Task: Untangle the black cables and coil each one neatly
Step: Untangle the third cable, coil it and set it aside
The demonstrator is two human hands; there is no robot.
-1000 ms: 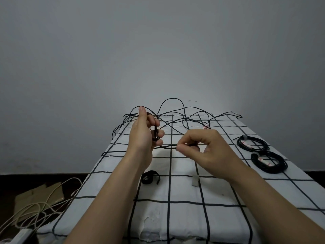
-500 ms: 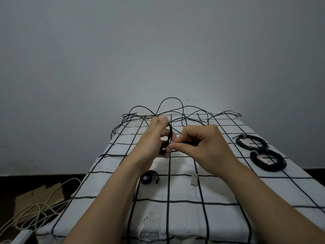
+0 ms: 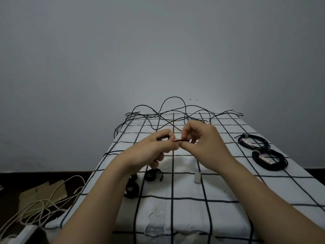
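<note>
A tangle of thin black cables [image 3: 175, 115] lies across the far end of the checked cloth. My left hand [image 3: 153, 150] holds a small loop of black cable [image 3: 163, 138] above the middle of the table. My right hand [image 3: 202, 140] pinches the same cable right beside it, fingertips of both hands nearly touching. Two coiled black cables lie at the right: the farther coil [image 3: 253, 141] and the nearer coil [image 3: 270, 160], each with a pale label.
The table carries a white cloth with a black grid [image 3: 175, 191]. Two small black strap rolls [image 3: 153, 175] [image 3: 131, 189] and a small white piece [image 3: 197, 177] lie near the middle. White cords [image 3: 35, 208] and cardboard are on the dark floor at left.
My hands have come together: the left hand moved right and down with the loop, and the right hand closed in on it. A second strap roll shows below my left forearm.
</note>
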